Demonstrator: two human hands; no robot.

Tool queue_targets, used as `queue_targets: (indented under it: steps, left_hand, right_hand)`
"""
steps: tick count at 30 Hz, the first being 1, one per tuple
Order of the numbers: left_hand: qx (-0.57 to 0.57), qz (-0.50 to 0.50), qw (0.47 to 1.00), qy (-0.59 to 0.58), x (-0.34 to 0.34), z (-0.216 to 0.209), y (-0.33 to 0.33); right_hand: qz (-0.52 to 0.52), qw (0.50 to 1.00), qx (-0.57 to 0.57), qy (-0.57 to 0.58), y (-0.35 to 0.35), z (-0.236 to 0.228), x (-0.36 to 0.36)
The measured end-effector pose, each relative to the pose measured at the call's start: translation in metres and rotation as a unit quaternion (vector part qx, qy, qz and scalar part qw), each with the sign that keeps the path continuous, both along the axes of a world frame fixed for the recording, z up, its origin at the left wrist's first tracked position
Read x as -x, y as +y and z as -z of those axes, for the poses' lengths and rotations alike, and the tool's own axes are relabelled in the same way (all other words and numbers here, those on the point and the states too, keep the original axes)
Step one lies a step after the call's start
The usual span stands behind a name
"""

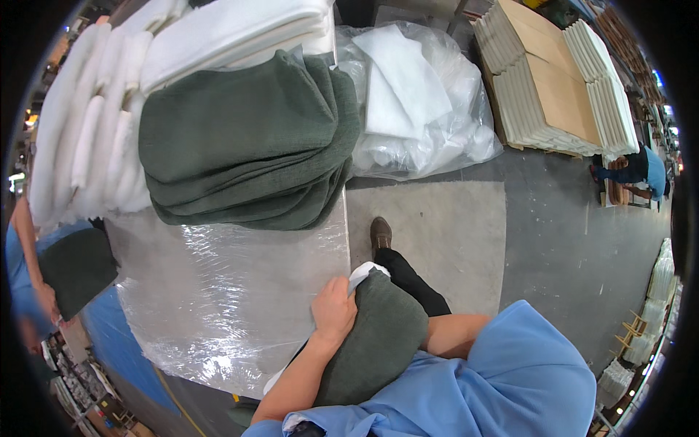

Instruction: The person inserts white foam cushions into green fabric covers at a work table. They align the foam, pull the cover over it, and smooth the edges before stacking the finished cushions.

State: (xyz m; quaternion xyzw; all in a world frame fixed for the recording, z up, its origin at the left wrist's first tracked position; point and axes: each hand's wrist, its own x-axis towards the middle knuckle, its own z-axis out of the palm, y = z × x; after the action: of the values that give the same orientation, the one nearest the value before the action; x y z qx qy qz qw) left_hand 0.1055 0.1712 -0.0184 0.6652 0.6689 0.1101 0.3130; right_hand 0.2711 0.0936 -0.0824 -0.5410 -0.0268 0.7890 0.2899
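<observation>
Against my body, at the front edge of the table, I have a dark green cushion cover (378, 339) with white padding (369, 271) showing at its upper end. My left hand (335, 309) is closed on the cover's edge beside that padding. The right forearm (455, 333) runs behind or into the cover, and the hand at its end is hidden. A stack of similar dark green fabric covers (247, 131) lies on the table beyond my left hand.
The plastic-wrapped table (218, 291) carries piles of white padding (233, 36) at the back. Behind its right side sits a clear plastic bag (473, 131) of white sheets. Stacked padding and cardboard (546, 80) stand far right. A co-worker (44, 240) holds a green piece at left; another person (644, 167) bends at far right.
</observation>
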Motion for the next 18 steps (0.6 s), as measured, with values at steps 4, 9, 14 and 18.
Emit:
queue_targets:
  steps: [4, 9, 14, 18]
  left_hand:
    - [-0.045, 0.039, 0.998, -0.016, 0.009, -0.010, -0.006]
    - [-0.067, 0.019, 0.995, -0.065, 0.006, -0.016, -0.010]
    - [0.000, -0.013, 0.997, -0.073, 0.009, -0.017, -0.018]
    - [0.048, -0.061, 0.991, -0.113, 0.029, -0.028, -0.035]
  right_hand:
    - [-0.082, 0.965, -0.146, -0.201, 0.040, 0.015, -0.013]
    - [-0.096, 0.975, -0.196, -0.027, 0.117, -0.036, -0.055]
    - [-0.237, 0.931, -0.266, -0.083, 0.122, -0.060, -0.038]
    - [-0.304, 0.870, -0.365, -0.134, 0.110, -0.077, -0.024]
